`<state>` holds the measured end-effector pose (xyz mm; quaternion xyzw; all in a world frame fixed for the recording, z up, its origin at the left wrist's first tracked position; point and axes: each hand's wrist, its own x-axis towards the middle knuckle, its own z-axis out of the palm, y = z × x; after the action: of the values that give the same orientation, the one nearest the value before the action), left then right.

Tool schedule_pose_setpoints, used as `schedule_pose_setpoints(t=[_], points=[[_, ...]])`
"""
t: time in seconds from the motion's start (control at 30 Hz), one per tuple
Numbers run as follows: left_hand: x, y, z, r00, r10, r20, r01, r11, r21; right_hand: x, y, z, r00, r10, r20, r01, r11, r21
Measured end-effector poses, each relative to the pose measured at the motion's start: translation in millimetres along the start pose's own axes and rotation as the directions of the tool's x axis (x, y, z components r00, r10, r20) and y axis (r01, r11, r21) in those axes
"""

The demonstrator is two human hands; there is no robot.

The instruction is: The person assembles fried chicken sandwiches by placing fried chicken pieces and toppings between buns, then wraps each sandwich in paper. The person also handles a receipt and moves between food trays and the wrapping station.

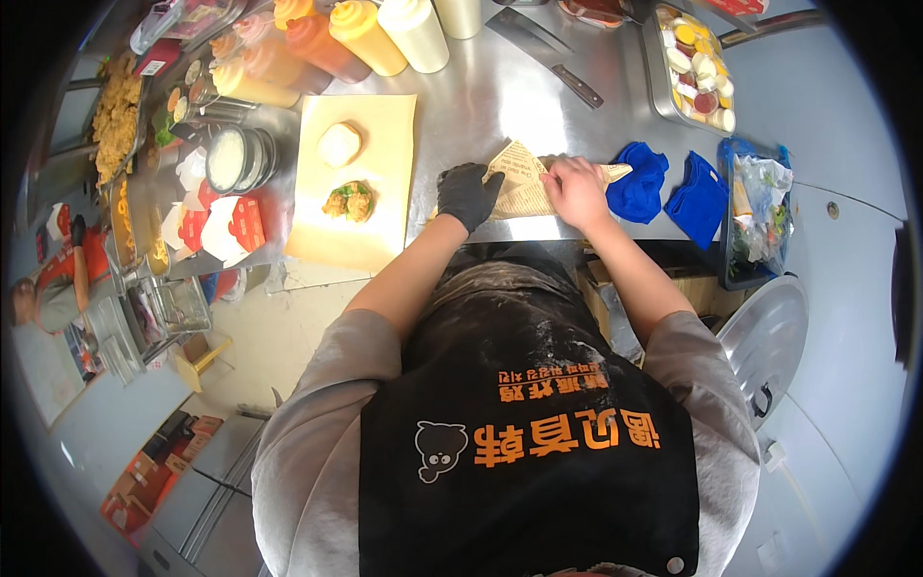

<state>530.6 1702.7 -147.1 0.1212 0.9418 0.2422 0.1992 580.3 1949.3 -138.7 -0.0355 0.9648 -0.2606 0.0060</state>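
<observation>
Printed food-wrapping paper [520, 180] lies folded at the front edge of the steel counter, with a pointed flap up. My left hand [470, 193], in a black glove, holds its left side. Bare, my right hand [575, 189] grips the right side, where a twisted paper end sticks out. Whatever the paper may enclose is hidden. To the left, a brown paper sheet [353, 249] carries a bun half [339, 145] and, nearer me, another bun piece topped with fried chicken and greens [349, 201].
Sauce squeeze bottles [368, 36] line the back left. A cleaver [544, 56] lies at the back. Blue cloths [638, 182] sit right of my hands, near a tray of sauce cups [696, 68] and a lined waste bin [758, 209]. Another person [61, 278] stands far left.
</observation>
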Motion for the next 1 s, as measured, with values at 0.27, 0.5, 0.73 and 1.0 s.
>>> schedule_pose_setpoints(t=[0.27, 0.5, 0.73, 1.0], points=[[10.3, -2.3, 18.0, 0.992, -0.018, -0.123, 0.03, 0.994, 0.101, 16.4, -12.9, 13.6, 0.996, 0.091, 0.022, -0.084, 0.973, -0.213], [-19.3, 15.0, 50.1, 0.914, 0.394, 0.095, -0.396, 0.918, 0.001, 12.2, -20.5, 12.5, 0.979, 0.195, 0.065, -0.177, 0.961, -0.212], [-17.7, 8.3, 58.9, 0.91, 0.411, 0.058, -0.415, 0.899, 0.138, 17.3, -4.6, 12.6, 0.964, -0.154, 0.216, 0.193, 0.967, -0.169], [11.9, 8.3, 35.2, 0.936, 0.352, 0.021, -0.349, 0.916, 0.198, 2.0, -6.1, 3.7, 0.954, -0.088, 0.286, 0.153, 0.965, -0.214]])
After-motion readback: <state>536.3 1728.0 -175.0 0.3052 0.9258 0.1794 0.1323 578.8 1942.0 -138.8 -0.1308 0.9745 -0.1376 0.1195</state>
